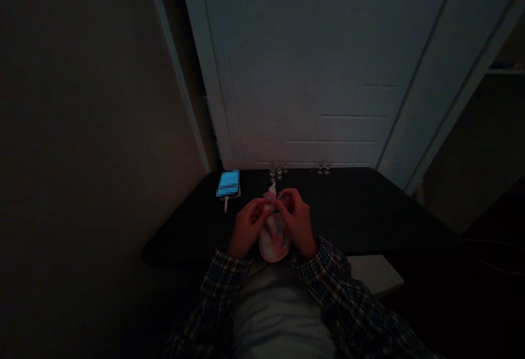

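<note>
Both hands meet in front of my body, over the near part of the dark table. Between them is a small pink-and-white pouch (pixel 274 243), with a rounded bottom hanging down and a narrow, gathered top poking up above the fingers. My left hand (pixel 248 225) pinches the gathered part from the left. From the right, my right hand (pixel 297 219) grips the same neck with thumb and fingers, and what looks like a thin cord shows by its fingertips. Dim light and the fingers hide the details of the neck.
On the dark table (pixel 348 214), a device with a lit blue screen (pixel 228 183) lies at the left, a white cable (pixel 225 204) attached. Several small clear glasses (pixel 279 170) stand along the back edge, others (pixel 324 168) further right. A white panelled surface (pixel 336 63) rises behind. A white slab (pixel 375 272) sits lower right.
</note>
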Demonstrator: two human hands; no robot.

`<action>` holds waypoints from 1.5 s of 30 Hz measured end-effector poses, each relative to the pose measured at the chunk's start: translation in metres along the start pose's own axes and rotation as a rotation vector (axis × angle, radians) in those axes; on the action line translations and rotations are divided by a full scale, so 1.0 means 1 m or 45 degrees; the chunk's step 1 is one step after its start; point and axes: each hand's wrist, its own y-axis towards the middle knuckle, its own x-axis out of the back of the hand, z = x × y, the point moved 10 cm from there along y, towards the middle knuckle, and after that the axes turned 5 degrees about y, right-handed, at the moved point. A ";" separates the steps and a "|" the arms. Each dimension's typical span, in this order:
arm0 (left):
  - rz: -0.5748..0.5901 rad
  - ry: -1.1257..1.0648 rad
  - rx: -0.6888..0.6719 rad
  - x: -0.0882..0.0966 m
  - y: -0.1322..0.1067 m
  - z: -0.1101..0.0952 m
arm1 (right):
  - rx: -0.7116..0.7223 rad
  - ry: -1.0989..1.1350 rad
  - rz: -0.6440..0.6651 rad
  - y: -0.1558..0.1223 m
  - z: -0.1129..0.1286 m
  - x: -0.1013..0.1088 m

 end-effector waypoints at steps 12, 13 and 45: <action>0.021 0.008 0.000 -0.004 0.002 0.009 | 0.111 -0.070 0.130 -0.005 0.012 -0.009; 0.017 0.015 -0.002 -0.003 0.002 0.007 | 0.117 -0.077 0.148 -0.005 0.013 -0.010; 0.041 0.230 -0.142 -0.006 -0.002 -0.006 | 0.140 -0.078 0.106 -0.005 0.011 -0.010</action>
